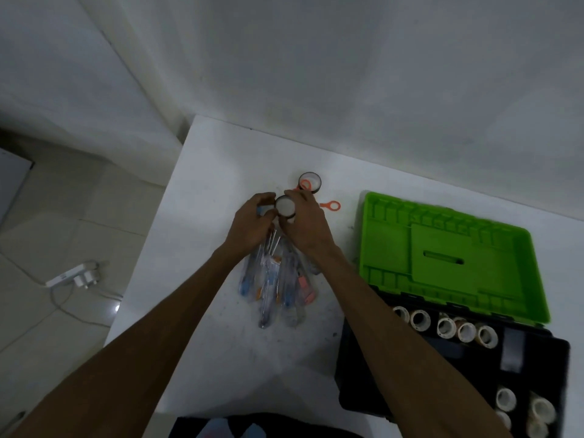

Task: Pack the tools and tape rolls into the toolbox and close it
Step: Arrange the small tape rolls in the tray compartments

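white table point(202, 343), round tape roll point(285, 206), green lid point(448, 257)

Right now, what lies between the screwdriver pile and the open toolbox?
In the head view, only the right forearm crosses over bare white table between the screwdrivers and the toolbox.

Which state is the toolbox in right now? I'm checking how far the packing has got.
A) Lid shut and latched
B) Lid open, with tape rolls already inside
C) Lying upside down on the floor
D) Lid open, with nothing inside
B: the green lid of the toolbox is swung open on the table, and pale tape rolls sit in the black base.
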